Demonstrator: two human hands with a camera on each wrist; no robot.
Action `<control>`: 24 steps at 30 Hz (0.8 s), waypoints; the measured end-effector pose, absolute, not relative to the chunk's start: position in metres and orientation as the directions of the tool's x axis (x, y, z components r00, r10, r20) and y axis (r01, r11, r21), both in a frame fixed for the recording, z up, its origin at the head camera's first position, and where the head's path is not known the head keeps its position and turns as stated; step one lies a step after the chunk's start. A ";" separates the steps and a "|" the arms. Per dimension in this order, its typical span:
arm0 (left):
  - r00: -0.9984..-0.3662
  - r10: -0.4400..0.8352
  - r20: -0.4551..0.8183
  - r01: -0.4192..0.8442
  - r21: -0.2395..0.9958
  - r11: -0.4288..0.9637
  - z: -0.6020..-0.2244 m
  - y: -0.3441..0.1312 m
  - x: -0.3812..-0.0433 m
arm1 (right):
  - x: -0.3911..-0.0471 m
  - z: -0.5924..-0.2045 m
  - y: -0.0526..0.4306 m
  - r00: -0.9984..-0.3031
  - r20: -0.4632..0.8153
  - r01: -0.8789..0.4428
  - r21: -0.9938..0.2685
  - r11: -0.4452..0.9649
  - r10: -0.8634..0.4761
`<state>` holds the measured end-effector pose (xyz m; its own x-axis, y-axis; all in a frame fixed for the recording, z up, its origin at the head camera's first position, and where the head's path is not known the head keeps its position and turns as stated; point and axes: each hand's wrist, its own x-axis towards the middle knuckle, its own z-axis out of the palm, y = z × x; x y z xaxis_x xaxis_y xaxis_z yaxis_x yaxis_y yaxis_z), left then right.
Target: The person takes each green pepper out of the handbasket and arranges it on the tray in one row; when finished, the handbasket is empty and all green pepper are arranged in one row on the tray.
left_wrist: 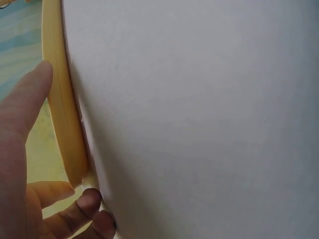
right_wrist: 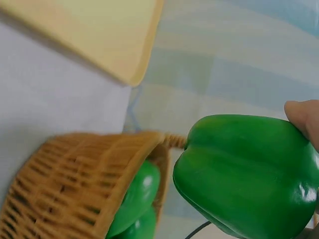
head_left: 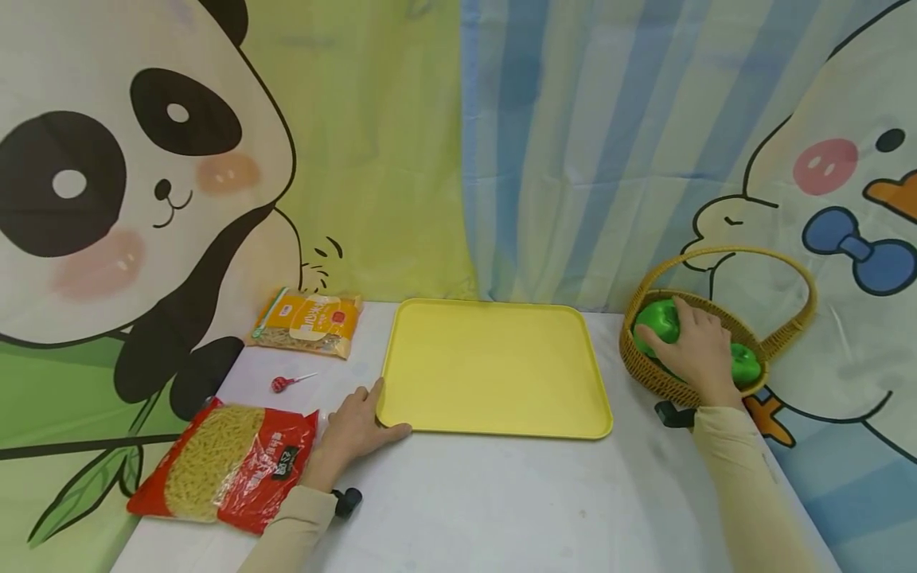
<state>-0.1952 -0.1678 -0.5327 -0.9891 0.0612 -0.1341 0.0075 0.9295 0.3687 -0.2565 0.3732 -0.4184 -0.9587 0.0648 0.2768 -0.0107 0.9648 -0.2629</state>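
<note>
My right hand [head_left: 693,350] grips a green bell pepper [right_wrist: 249,172] at the mouth of a wicker basket [head_left: 641,374]. In the right wrist view, this pepper is outside the basket rim, with a thumb over its upper end. Another green bell pepper [head_left: 745,364] lies inside the basket. On the left, my left hand [head_left: 356,426] rests at the near left corner of a yellow tray [head_left: 494,370]. The left wrist view shows the thumb [left_wrist: 37,87] straight against the tray's front rim, with the other fingers around the corner.
Left of the tray are a red bag of pasta [head_left: 222,461], an orange food packet [head_left: 306,322] and a red lollipop [head_left: 282,384]. The basket's tall handle [head_left: 748,251] arches over its opening. A printed curtain [head_left: 544,159] hangs behind the white table [head_left: 516,501].
</note>
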 end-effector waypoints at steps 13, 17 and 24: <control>-0.990 0.060 -0.126 0.010 0.366 0.931 -0.534 -0.170 -0.195 | -0.258 -0.439 0.304 -0.975 0.213 -0.132 -0.314 0.940 -0.065; -0.990 0.053 -0.132 0.001 0.363 0.932 -0.534 -0.170 -0.196 | -0.263 -0.459 0.282 -0.977 0.185 -0.160 -0.325 0.932 -0.103; -0.989 0.054 -0.137 0.000 0.364 0.931 -0.535 -0.168 -0.197 | -0.273 -0.495 0.244 -0.976 0.169 -0.191 -0.337 0.922 -0.140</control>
